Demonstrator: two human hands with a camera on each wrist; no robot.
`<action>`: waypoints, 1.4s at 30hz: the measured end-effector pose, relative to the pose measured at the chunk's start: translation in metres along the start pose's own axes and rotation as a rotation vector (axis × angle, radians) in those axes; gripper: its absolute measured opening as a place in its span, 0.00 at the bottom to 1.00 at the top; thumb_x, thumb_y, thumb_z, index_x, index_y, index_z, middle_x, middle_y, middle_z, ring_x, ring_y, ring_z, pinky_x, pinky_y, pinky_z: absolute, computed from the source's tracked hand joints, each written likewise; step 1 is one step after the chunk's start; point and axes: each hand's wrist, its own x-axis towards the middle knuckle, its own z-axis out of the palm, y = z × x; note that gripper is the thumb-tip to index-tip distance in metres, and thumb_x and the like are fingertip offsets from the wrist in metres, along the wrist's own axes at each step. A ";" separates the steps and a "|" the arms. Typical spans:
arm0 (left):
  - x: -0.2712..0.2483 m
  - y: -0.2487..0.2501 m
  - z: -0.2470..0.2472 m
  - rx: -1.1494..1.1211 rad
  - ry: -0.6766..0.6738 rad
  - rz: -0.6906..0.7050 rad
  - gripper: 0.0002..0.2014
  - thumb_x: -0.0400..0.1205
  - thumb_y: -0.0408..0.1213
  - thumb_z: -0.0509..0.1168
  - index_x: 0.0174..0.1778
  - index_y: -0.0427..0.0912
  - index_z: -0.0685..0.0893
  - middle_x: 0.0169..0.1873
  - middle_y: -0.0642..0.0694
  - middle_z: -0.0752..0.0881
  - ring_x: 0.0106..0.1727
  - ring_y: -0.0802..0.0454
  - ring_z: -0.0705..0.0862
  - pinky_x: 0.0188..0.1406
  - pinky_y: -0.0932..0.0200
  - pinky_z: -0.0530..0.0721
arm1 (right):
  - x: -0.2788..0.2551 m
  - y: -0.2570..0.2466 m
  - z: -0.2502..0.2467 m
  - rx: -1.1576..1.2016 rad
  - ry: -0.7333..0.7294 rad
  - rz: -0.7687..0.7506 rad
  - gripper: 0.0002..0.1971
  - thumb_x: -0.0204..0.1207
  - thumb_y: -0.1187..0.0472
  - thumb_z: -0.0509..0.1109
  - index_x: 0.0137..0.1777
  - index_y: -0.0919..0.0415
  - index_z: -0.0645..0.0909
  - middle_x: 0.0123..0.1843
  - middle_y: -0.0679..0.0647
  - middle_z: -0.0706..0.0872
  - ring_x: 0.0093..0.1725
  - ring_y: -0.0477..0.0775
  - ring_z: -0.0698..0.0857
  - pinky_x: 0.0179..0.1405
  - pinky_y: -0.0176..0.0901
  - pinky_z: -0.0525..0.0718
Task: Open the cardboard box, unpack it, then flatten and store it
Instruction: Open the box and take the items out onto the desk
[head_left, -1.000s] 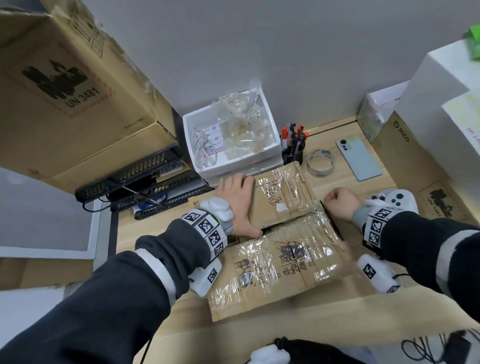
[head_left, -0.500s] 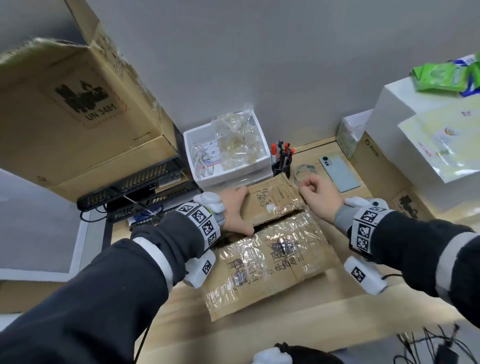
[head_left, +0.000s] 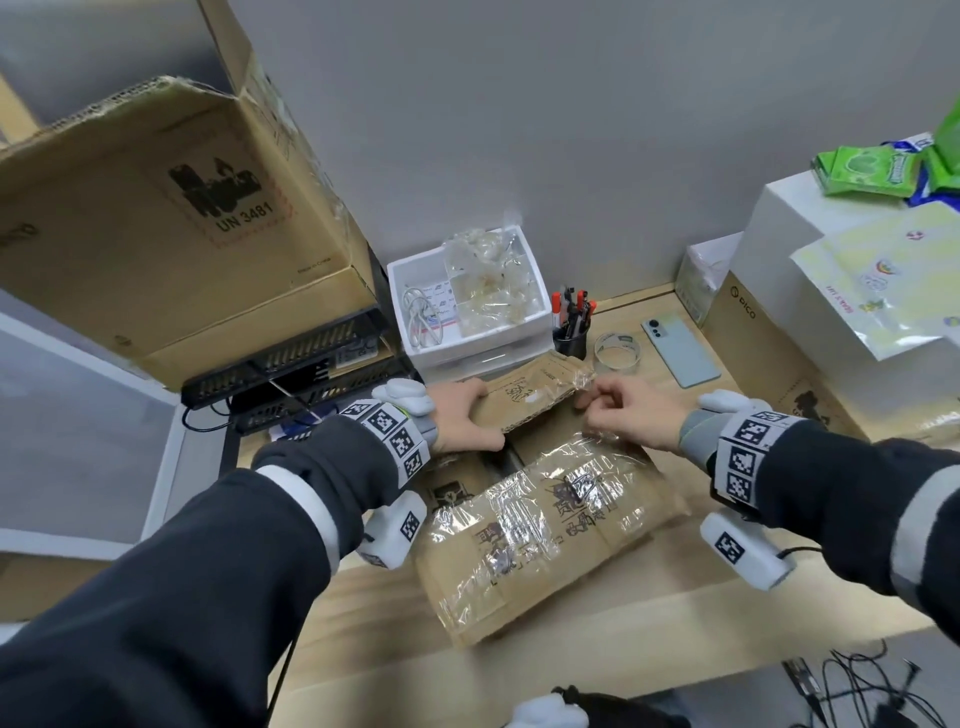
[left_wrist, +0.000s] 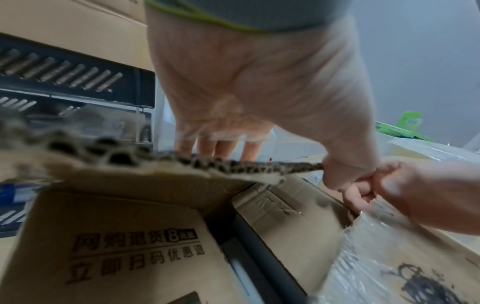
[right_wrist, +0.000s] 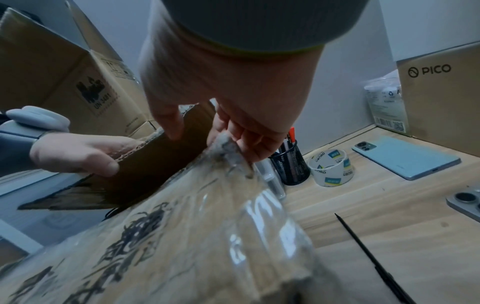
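Note:
A taped cardboard box (head_left: 545, 530) lies on the wooden desk (head_left: 675, 587). Its far flap (head_left: 530, 395) is tilted up, and the near flap (right_wrist: 182, 236), covered in clear tape, still lies flat. My left hand (head_left: 462, 415) grips the far flap's left end, fingers over the top and thumb under the edge (left_wrist: 182, 162). My right hand (head_left: 618, 410) pinches the same flap (right_wrist: 155, 164) at its right corner. Through the gap I see a printed inner flap (left_wrist: 130, 246) and something dark (left_wrist: 259, 246) inside.
Behind the box stand a white bin (head_left: 467, 306), a pen cup (head_left: 571, 332), a tape roll (head_left: 615, 351) and a phone (head_left: 680, 351). A black pen (right_wrist: 371, 257) lies right of the box. Large cartons (head_left: 156, 223) and a PICO box (head_left: 769, 353) flank the desk.
My right hand left the desk beside the box and took the far flap's right corner. The far flap has lifted off the box, opening a gap. My left hand keeps its hold.

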 end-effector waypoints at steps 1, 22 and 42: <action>-0.002 -0.001 -0.002 -0.015 0.008 -0.010 0.38 0.71 0.63 0.71 0.76 0.50 0.73 0.59 0.47 0.84 0.55 0.45 0.84 0.57 0.51 0.85 | 0.001 0.001 0.002 -0.032 -0.031 0.010 0.10 0.73 0.67 0.72 0.52 0.54 0.80 0.40 0.53 0.86 0.33 0.48 0.82 0.35 0.38 0.83; -0.048 -0.048 -0.035 0.082 0.020 -0.283 0.18 0.87 0.44 0.60 0.34 0.38 0.78 0.30 0.46 0.78 0.32 0.48 0.78 0.29 0.58 0.71 | 0.011 -0.056 0.019 -0.485 -0.064 -0.114 0.19 0.61 0.63 0.75 0.51 0.45 0.81 0.48 0.53 0.84 0.43 0.55 0.86 0.45 0.49 0.89; -0.078 -0.105 -0.035 0.060 0.177 -0.459 0.18 0.79 0.47 0.69 0.55 0.41 0.74 0.44 0.43 0.86 0.43 0.43 0.87 0.46 0.47 0.87 | 0.035 -0.098 0.017 -0.620 -0.096 -0.281 0.04 0.65 0.62 0.69 0.34 0.55 0.84 0.34 0.48 0.89 0.39 0.50 0.88 0.41 0.47 0.90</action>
